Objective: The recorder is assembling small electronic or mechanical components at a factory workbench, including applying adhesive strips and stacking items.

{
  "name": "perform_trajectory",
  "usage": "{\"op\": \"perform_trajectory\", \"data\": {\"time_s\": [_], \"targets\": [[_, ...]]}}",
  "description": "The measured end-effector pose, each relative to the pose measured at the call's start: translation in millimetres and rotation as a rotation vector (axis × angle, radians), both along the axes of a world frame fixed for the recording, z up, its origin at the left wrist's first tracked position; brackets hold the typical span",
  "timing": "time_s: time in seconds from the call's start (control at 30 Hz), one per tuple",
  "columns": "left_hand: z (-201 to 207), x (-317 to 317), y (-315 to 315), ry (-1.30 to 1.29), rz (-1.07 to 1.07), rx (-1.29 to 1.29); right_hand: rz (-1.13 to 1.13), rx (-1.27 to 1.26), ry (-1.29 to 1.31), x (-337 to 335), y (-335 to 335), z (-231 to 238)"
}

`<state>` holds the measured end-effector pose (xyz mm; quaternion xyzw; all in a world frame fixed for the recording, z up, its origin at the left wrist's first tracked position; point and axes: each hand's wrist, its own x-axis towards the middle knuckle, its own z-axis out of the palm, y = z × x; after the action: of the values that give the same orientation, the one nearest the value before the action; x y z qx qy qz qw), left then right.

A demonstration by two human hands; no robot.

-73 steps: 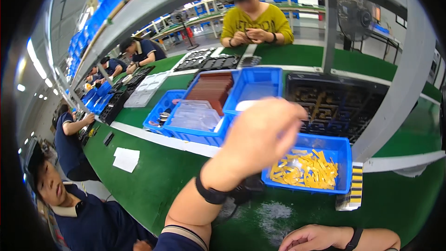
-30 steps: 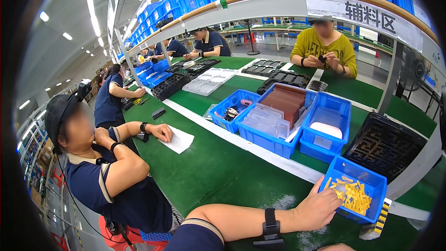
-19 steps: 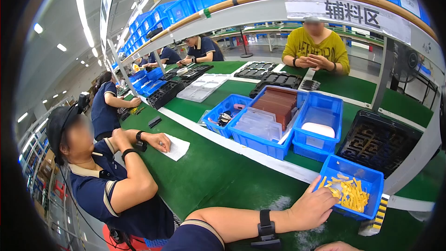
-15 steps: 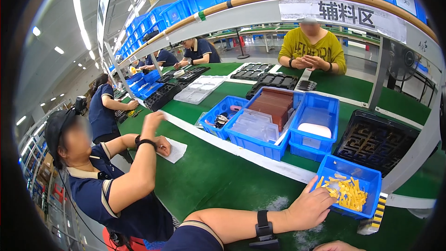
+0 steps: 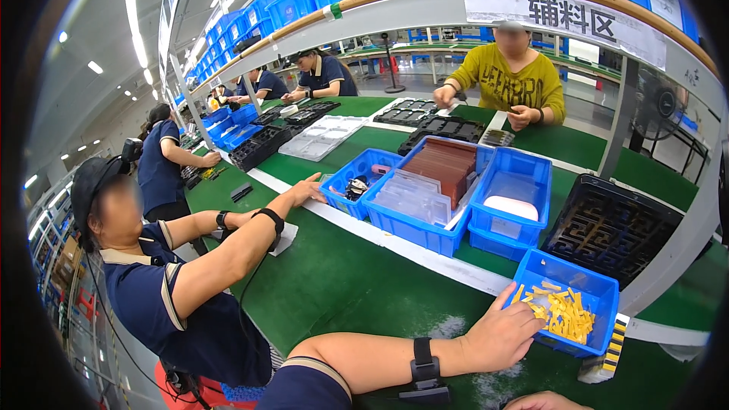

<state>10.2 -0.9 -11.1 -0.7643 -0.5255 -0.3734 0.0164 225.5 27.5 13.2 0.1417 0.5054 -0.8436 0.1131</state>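
My left hand (image 5: 504, 334), a black band with a dark device (image 5: 427, 370) on its wrist, lies at the near left corner of a small blue bin (image 5: 613, 288). The thumb points along the bin's left side; the other fingers are bent together over the corner, and whatever is under their tips is hidden. Inside the bin lies a loose heap of short yellow strips (image 5: 571, 317). At the bottom edge only the top of my right hand (image 5: 548, 402) shows, its fingers out of sight.
Blue bins with brown sheets (image 5: 440, 171), clear plastic pieces (image 5: 411, 201) and a pinkish-white item (image 5: 512, 209) stand beyond. A black tray (image 5: 604, 224) leans by the post. At left, a co-worker (image 5: 190, 311) reaches across the green table (image 5: 342, 288); another person (image 5: 510, 80) sits opposite.
The co-worker at left has swung an arm right, toward the blue bin of small parts. The person opposite has moved their hands apart. My left hand stays at the bin's corner.
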Motion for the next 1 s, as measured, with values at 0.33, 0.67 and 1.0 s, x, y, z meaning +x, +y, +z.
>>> {"op": "perform_trajectory", "data": {"time_s": [0.33,0.67,1.0], "targets": [[2.4,0.0,0.5,0.016,0.006,-0.008,0.001,-0.016,-0.004,0.3,2.1,-1.3],[4.0,0.0,-1.7,0.019,0.002,-0.016,-0.007,0.001,-0.009,1.0,0.4,-1.2],[3.6,-0.4,-0.3,0.017,-0.002,-0.007,0.003,-0.013,-0.002,0.7,1.9,-1.6]]}}
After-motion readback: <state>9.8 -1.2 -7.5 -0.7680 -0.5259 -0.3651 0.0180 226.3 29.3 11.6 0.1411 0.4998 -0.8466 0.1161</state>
